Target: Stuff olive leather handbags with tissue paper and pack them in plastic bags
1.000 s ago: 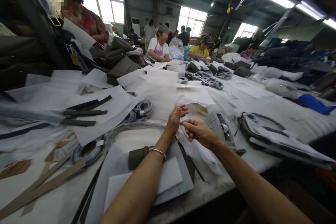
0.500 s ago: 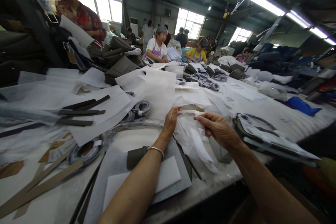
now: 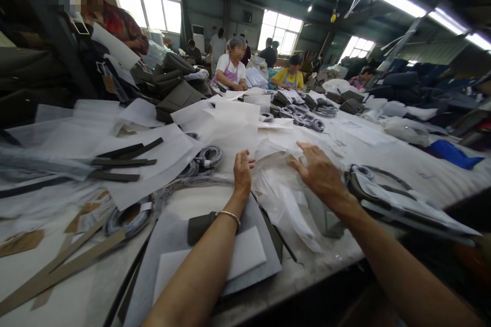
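A translucent white plastic bag (image 3: 282, 194), crumpled, lies between my two hands on the worktable. On its left side my left hand (image 3: 243, 171) is raised with its fingers stretched out, holding nothing visible. My right hand (image 3: 320, 171) hovers over the bag's upper right edge, thumb and fingers apart. Whether its thumb touches the bag I cannot tell. Under my left forearm are a white foam sheet (image 3: 249, 255) and a dark grey-green rolled piece (image 3: 199, 229), resting on greyish wrapping paper (image 3: 180, 222).
White paper sheets (image 3: 236, 125) spread ahead. Wrapped coils (image 3: 210, 157) and dark strips (image 3: 123, 162) lie at left. A dark bag with white wrapping (image 3: 376, 194) sits at right, near the table edge. Co-workers (image 3: 232, 66) are across the table.
Both hands have let go of the bag's upper edge and their fingers have opened. My right hand has lifted slightly; the stretched edge has dropped. The view has shifted slightly.
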`<state>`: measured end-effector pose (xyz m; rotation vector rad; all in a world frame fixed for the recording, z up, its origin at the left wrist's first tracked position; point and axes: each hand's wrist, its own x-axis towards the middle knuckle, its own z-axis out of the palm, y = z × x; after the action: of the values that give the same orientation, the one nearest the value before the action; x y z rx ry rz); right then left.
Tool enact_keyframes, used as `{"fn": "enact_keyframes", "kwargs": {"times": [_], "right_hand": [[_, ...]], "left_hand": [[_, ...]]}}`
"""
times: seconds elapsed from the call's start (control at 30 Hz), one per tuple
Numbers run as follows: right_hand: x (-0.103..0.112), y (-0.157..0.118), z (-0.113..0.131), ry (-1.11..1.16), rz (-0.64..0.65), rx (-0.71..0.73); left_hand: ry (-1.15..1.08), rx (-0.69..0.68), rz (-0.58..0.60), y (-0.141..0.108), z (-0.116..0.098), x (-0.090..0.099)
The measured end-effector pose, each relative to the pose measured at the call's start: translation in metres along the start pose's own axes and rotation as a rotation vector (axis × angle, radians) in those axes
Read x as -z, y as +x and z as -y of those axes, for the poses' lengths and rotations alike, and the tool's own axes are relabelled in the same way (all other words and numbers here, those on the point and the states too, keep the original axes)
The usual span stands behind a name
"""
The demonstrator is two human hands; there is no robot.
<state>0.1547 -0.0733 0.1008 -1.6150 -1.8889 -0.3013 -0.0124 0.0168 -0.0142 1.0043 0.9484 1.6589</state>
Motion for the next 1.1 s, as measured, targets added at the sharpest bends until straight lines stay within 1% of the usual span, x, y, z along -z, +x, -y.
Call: {"fn": "enact_keyframes", "kwargs": {"times": [0.03, 0.07, 0.1, 0.13, 0.17, 0.23, 0.27, 0.33, 0.4, 0.47, 0.53, 0.6, 0.63, 0.67, 0.73, 0.77, 0.8, 0.83, 0.87, 0.93, 0.97, 1.03, 1.1], "right_hand": [[0.001, -0.015, 0.023, 0.123, 0.018, 0.086], [0.001, -0.033, 0.046, 0.266, 0.097, 0.182], [-0.001, -0.051, 0.067, 0.385, 0.205, 0.285], [-0.006, -0.071, 0.085, 0.464, 0.282, 0.368], [-0.012, -0.089, 0.099, 0.514, 0.322, 0.416], [-0.027, -0.121, 0.113, 0.552, 0.367, 0.470], [-0.035, -0.132, 0.114, 0.549, 0.362, 0.488], [-0.046, -0.147, 0.111, 0.532, 0.333, 0.521], [-0.053, -0.153, 0.104, 0.525, 0.302, 0.542], [-0.055, -0.154, 0.099, 0.526, 0.293, 0.551], [-0.055, -0.155, 0.097, 0.524, 0.290, 0.559], [-0.055, -0.156, 0.095, 0.521, 0.292, 0.576], [-0.055, -0.156, 0.095, 0.519, 0.293, 0.584], [-0.055, -0.157, 0.094, 0.516, 0.296, 0.591], [-0.054, -0.157, 0.093, 0.514, 0.311, 0.602], [-0.054, -0.157, 0.092, 0.515, 0.315, 0.602], [-0.054, -0.157, 0.091, 0.519, 0.321, 0.601], [-0.054, -0.157, 0.091, 0.525, 0.326, 0.599], [-0.053, -0.157, 0.090, 0.532, 0.329, 0.597], [-0.054, -0.157, 0.090, 0.547, 0.335, 0.597], [-0.054, -0.158, 0.090, 0.554, 0.338, 0.599], [-0.055, -0.158, 0.089, 0.570, 0.334, 0.600], [-0.056, -0.157, 0.088, 0.582, 0.344, 0.587]], "left_hand": [[-0.019, 0.010, -0.004, 0.000, -0.001, 0.000], [-0.039, 0.023, -0.007, 0.000, -0.001, 0.000], [-0.059, 0.038, -0.011, 0.001, -0.002, 0.000], [-0.079, 0.055, -0.012, 0.001, -0.003, 0.001], [-0.099, 0.073, -0.012, 0.001, -0.004, 0.001], [-0.136, 0.104, -0.003, 0.001, -0.005, 0.002], [-0.152, 0.116, 0.006, 0.001, -0.006, 0.002], [-0.178, 0.134, 0.035, 0.000, -0.010, 0.002], [-0.196, 0.138, 0.073, 0.000, -0.018, 0.002], [-0.202, 0.123, 0.106, 0.002, -0.033, 0.004], [-0.198, 0.098, 0.126, 0.006, -0.058, 0.006], [-0.169, 0.059, 0.160, 0.009, -0.090, 0.010], [-0.136, 0.029, 0.195, 0.007, -0.107, 0.012], [-0.063, -0.027, 0.258, 0.003, -0.124, 0.015], [0.158, -0.152, 0.406, -0.016, -0.152, 0.023], [0.304, -0.216, 0.475, -0.031, -0.162, 0.030], [0.472, -0.286, 0.537, -0.049, -0.167, 0.040], [0.667, -0.349, 0.592, -0.070, -0.168, 0.052], [0.856, -0.407, 0.636, -0.093, -0.165, 0.067], [1.181, -0.500, 0.732, -0.136, -0.149, 0.101], [1.309, -0.522, 0.743, -0.155, -0.139, 0.119], [1.489, -0.539, 0.726, -0.182, -0.119, 0.150], [1.566, -0.568, 0.710, -0.197, -0.105, 0.170]]}}
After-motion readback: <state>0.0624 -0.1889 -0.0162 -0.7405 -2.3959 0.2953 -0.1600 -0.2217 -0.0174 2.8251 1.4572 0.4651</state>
